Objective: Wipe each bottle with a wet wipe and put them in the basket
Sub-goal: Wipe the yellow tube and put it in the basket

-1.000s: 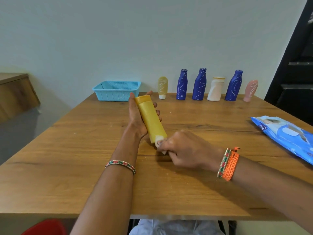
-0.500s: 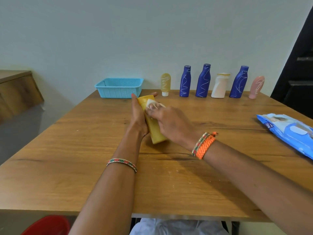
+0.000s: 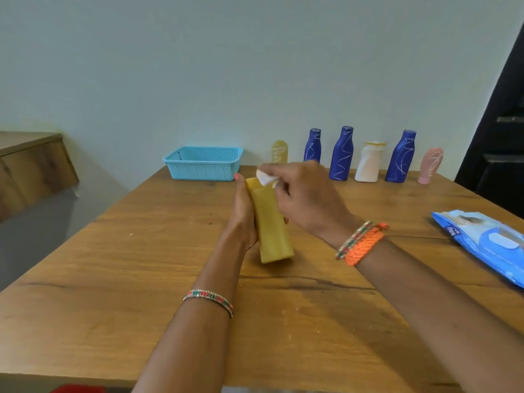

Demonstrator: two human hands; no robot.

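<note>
A long yellow bottle [image 3: 270,222] is held above the wooden table [image 3: 141,279], cap end pointing away from me. My left hand [image 3: 243,214] grips it along its left side. My right hand [image 3: 306,198] pinches a white wet wipe [image 3: 265,178] at the bottle's cap end. A light blue basket [image 3: 202,163] stands at the table's far edge, left of centre. To its right, along the wall, stand a small yellow tube [image 3: 280,151], three dark blue bottles [image 3: 342,154], a white bottle [image 3: 370,163] and a pink tube [image 3: 431,165].
A blue pack of wet wipes [image 3: 487,242] lies at the table's right edge. A wooden cabinet [image 3: 31,165] stands off to the left, and a dark doorway [image 3: 502,137] on the right. Something red [image 3: 76,389] shows below the table's near edge.
My right hand has slid the wipe along the yellow bottle from its near end to its cap end. My left hand has kept its hold on the bottle.
</note>
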